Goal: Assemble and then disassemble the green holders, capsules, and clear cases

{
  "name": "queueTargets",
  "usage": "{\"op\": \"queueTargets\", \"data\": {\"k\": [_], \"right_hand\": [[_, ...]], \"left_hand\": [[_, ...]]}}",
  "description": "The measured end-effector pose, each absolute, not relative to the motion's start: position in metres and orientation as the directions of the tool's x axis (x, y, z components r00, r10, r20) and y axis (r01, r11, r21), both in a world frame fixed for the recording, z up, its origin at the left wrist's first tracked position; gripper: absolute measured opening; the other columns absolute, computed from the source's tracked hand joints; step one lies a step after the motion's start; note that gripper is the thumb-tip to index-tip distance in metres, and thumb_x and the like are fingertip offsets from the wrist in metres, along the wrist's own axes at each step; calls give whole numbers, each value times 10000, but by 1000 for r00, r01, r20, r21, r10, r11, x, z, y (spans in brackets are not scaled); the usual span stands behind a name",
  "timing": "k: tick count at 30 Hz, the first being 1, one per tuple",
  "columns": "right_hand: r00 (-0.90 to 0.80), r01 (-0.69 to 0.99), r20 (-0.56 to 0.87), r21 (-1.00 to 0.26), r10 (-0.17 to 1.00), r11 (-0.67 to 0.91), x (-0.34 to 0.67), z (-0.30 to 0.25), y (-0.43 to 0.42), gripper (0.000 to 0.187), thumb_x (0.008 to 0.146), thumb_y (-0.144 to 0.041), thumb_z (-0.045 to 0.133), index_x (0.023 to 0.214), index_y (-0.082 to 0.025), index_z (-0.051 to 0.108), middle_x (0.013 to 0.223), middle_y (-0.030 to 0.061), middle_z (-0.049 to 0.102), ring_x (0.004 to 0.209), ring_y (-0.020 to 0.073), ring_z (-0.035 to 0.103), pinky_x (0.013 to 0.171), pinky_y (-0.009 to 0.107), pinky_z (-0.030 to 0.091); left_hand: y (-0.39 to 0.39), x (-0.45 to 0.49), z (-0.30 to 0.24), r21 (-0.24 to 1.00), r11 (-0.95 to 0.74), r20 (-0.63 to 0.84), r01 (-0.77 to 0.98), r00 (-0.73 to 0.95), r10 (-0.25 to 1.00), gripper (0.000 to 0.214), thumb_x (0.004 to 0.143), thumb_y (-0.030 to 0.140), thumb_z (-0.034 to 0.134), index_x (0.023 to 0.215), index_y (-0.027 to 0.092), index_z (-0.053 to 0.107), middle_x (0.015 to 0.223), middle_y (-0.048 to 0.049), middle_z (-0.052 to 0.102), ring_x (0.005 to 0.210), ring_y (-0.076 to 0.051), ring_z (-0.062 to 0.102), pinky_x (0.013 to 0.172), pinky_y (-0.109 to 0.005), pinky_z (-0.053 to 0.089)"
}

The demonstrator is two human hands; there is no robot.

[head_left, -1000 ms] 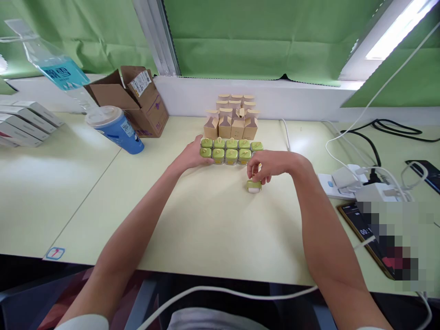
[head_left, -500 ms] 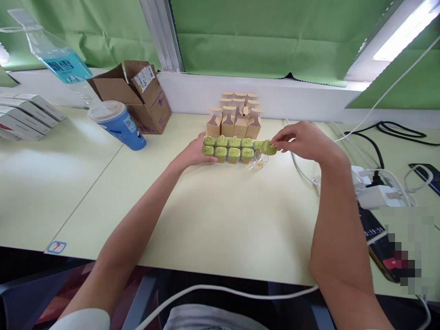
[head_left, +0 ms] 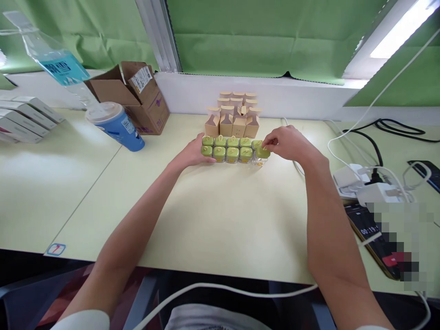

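Note:
Two rows of small clear jars with green lids (head_left: 227, 149) stand on the pale table (head_left: 220, 215). My left hand (head_left: 192, 153) rests against the left end of the rows, fingers curled round the end jar (head_left: 206, 151). My right hand (head_left: 287, 143) pinches a green lid (head_left: 263, 152) and holds it on top of the clear jar (head_left: 260, 160) at the right end of the front row.
Behind the jars stand several small tan cartons (head_left: 233, 118). A blue cup (head_left: 115, 126), an open cardboard box (head_left: 135, 98) and a water bottle (head_left: 51, 59) are at the left. White cables, a power strip (head_left: 364, 185) and a phone (head_left: 369, 233) lie at the right.
My right hand picked the green lid up from the table in front, carried it up to the right, and now sets it down onto the last clear jar. My left hand stayed put.

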State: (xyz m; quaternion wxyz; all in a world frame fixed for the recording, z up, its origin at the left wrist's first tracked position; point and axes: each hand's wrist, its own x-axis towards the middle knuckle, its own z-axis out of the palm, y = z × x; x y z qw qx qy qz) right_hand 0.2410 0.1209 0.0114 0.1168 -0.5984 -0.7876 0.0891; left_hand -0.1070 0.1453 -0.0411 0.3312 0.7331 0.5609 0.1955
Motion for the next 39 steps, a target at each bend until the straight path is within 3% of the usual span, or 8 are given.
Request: {"op": "queueTargets", "data": {"k": [6,13,17,24,29,32,34,39], "right_hand": [[-258,935,-6,-255,966,248,234,1,124,274,758,-86,702,828,-274,889,832,43,827,793,268,716,657,380,512],[-205,942,-65,-284,977,179,230,-3,124,216,775,-113,722,838,-258,867,863,65,808,804,279,720,717,409,530],[-235,951,-70,-223,969,215,232,-2,123,249,782,-174,759,981,-277,867,1005,36,839,861,256,732,687,361,497],[-144,989,-156,-8,977,145,213,10,109,190,815,-198,845,971,-265,758,1053,49,799,847,255,718,675,358,442],[-124,990,-284,26,951,137,205,2,109,376,769,-208,918,1058,-264,684,1025,68,759,804,271,713,662,365,433],[-136,991,-321,-58,937,124,212,4,111,400,775,-290,964,1032,-268,658,997,65,749,816,281,716,670,371,453],[-188,971,-277,-195,942,137,219,13,107,412,812,-406,968,1033,-277,646,970,51,750,823,278,707,686,384,476],[-357,687,-32,-686,933,240,221,50,84,568,846,-685,937,1154,-296,660,869,21,716,826,273,698,747,436,560]], "left_hand": [[146,-108,-42,727,-144,-103,672,313,944,1226,623,452,994,1664,169,411,1624,-186,650,1523,-414,624,1280,-476,513],[148,-109,-43,731,-147,-94,666,312,945,1314,619,441,1012,1724,180,350,1662,-197,626,1536,-424,604,1299,-524,505],[142,-107,-36,699,-174,-78,694,316,946,1276,677,477,994,1734,153,357,1668,-205,612,1563,-430,574,1312,-520,498],[140,-98,-38,608,-134,150,783,52,987,924,983,693,754,1684,162,470,1660,-282,527,1535,-479,579,1257,-640,514],[153,-99,-50,681,-383,445,624,63,893,558,1065,576,711,1491,233,601,1548,-203,595,1344,-322,691,1037,-452,656],[148,-94,-46,614,-554,574,562,163,803,463,1032,495,792,1414,276,648,1499,-154,618,1348,-306,679,986,-407,672],[136,-85,-36,568,-627,604,533,247,758,452,1004,409,831,1411,303,665,1514,-139,613,1397,-317,658,987,-414,686],[97,-56,-5,470,-771,552,430,539,636,839,859,148,931,1589,367,579,1742,-73,521,1667,-372,468,1174,-565,659]]}}
